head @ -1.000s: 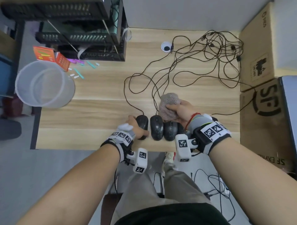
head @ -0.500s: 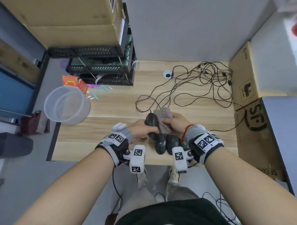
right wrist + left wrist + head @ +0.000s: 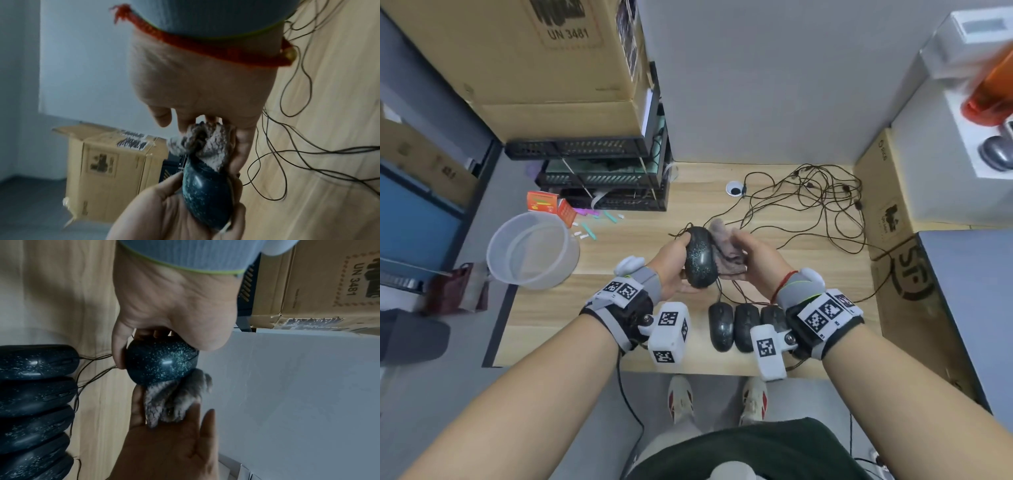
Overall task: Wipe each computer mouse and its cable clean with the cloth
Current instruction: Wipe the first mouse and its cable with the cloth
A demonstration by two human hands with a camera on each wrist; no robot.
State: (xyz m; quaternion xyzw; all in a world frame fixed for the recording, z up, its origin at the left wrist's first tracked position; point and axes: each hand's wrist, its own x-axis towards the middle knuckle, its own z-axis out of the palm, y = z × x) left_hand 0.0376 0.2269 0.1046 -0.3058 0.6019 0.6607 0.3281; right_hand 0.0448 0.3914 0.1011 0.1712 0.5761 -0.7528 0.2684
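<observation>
My left hand [image 3: 676, 263] grips a black speckled mouse [image 3: 699, 257] lifted above the wooden desk [image 3: 619, 267], thumb on one side and fingers curled round the other. My right hand [image 3: 748, 258] holds a crumpled grey-pink cloth [image 3: 726, 253] against the mouse's right side. In the left wrist view the cloth [image 3: 176, 400] sits below the mouse [image 3: 160, 361]; in the right wrist view the cloth [image 3: 207, 146] presses on the mouse [image 3: 205, 194]. Three more black mice [image 3: 734, 325] lie in a row at the desk's front edge. Their thin black cables [image 3: 818, 205] tangle across the back right.
A translucent plastic tub [image 3: 532, 250] stands at the desk's left edge, with an orange packet [image 3: 544, 202] and small scraps behind it. Black racks [image 3: 602, 178] under cardboard boxes fill the back left. Cardboard boxes [image 3: 893, 260] line the right side. A cable grommet [image 3: 734, 188] sits near the wall.
My left hand has lifted the leftmost mouse off the desk, and my right hand has brought the cloth against it. The head view has tilted up.
</observation>
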